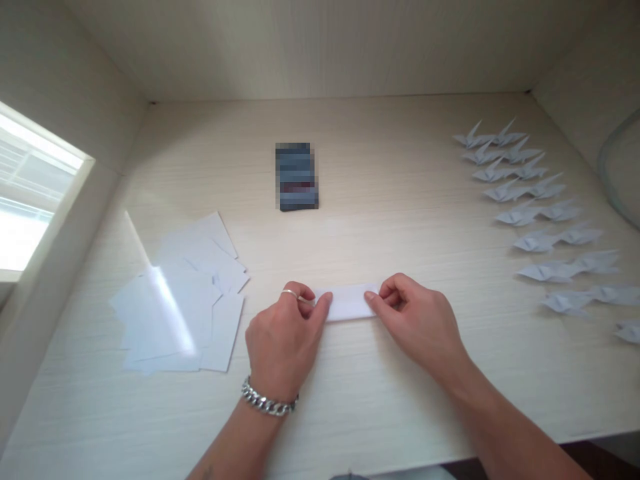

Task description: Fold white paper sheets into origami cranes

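Note:
A folded strip of white paper [349, 301] lies flat on the pale wooden desk [380, 220] near its front edge. My left hand [285, 340], with a ring and a chain bracelet, pinches the strip's left end with curled fingers. At the right end, my right hand [417, 320] pinches the paper the same way. Both hands press the paper against the desk.
A loose pile of white paper sheets [183, 300] lies at the left. A dark phone-sized object [296, 176] rests further back. Several folded paper cranes [535, 220] line the right side. A window [25, 193] opens at far left; walls close the desk's back and sides.

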### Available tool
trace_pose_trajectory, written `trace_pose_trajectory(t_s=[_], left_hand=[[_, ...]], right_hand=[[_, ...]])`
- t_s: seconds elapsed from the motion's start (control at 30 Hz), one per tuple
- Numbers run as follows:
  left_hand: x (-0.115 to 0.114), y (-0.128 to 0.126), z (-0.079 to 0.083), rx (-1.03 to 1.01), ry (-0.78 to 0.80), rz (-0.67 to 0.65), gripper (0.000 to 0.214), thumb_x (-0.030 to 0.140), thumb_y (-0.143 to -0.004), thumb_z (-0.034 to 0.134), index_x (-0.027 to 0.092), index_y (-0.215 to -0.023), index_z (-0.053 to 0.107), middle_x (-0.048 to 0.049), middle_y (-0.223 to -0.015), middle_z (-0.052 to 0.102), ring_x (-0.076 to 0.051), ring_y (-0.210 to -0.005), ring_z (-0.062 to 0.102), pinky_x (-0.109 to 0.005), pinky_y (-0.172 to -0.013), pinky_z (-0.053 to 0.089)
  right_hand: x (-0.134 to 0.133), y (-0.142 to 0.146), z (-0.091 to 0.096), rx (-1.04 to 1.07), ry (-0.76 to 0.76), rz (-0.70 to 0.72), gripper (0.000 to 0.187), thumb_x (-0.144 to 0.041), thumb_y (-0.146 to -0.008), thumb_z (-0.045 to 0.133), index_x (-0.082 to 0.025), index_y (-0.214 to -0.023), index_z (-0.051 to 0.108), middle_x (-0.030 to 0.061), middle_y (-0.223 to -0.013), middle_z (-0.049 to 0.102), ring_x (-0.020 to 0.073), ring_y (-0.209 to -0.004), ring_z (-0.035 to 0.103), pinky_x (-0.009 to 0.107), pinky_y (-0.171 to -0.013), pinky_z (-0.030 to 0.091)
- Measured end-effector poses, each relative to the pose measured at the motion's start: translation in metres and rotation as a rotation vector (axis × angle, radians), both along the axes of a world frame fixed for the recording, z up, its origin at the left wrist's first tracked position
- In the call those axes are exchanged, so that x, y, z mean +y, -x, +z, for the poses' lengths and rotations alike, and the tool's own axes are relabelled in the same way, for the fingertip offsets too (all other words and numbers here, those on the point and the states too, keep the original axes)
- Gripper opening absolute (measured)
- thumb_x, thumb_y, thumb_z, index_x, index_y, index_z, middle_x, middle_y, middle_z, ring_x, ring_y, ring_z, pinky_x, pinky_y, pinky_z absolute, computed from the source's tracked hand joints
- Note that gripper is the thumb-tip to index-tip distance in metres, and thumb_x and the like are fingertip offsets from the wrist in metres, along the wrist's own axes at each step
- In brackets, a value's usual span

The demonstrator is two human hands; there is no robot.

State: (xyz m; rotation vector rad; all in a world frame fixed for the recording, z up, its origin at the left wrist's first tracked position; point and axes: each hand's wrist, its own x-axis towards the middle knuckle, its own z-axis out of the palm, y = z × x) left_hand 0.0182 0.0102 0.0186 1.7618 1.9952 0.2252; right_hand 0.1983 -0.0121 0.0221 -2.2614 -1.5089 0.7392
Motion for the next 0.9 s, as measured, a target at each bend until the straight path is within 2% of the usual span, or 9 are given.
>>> trace_pose_trajectory(t_s=[0.9], left_hand=[[-0.0009, -0.0015, 0.0013, 0.018, -0.026, -0.004, 0.027, 0.050, -0.083, 0.057, 0.024, -0.078, 0.060, 0.0034, -0.064, 0.071, -0.019, -0.062, 0.066, -0.031, -0.060, 0.039]], right_hand=[[0.0008, 0.0012, 0.0004, 0.006, -0.003, 0.004, 0.018, -0.040, -0.081, 0.060, -0.024, -0.072, 0.062, -0.0018, -0.068, 0.071, 0.0187, -0.064, 0.065, 0.029, -0.061, 0.040]])
